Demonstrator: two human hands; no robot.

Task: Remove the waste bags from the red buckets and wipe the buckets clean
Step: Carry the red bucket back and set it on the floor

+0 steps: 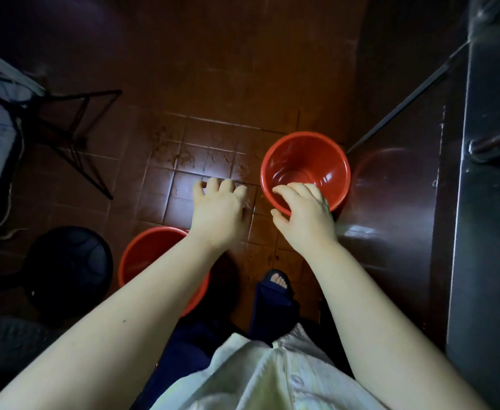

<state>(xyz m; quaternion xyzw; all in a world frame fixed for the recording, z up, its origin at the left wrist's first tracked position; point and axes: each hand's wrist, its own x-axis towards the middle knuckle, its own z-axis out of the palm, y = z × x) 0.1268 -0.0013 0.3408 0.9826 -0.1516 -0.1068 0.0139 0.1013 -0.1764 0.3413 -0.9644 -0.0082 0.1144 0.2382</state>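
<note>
From the head view, my right hand (pixel 305 217) is at the near rim of the far red bucket (pixel 325 167). The fingers are curled over the lip into the bucket and the thumb is outside the wall, so I have that edge in a pinch. My left hand (pixel 219 208) hangs over the tiled floor (pixel 213 137) just beside that bucket, fingers loosely spread and holding nothing.

The far bucket stands upright on the floor, close to the dark steel cabinet (pixel 485 202). The near red bucket (pixel 151 250) stands by my left side, half hidden under my forearm, so I cannot see what is in it.

The far bucket looks like thin moulded plastic: round, tapering to a smaller flat bottom, with a rolled lip. It is glossy inside and shows bright highlights. I see no bag in it and no cloth anywhere. I judge it light and stiff enough to lift by the rim with one hand, though the wall may flex. The shine suggests a slick, perhaps damp surface, so the rolled lip is the safest hold, with my free hand steadying the opposite rim. The tiles also gleam and may be slippery under my sandal (pixel 275 287).
</note>
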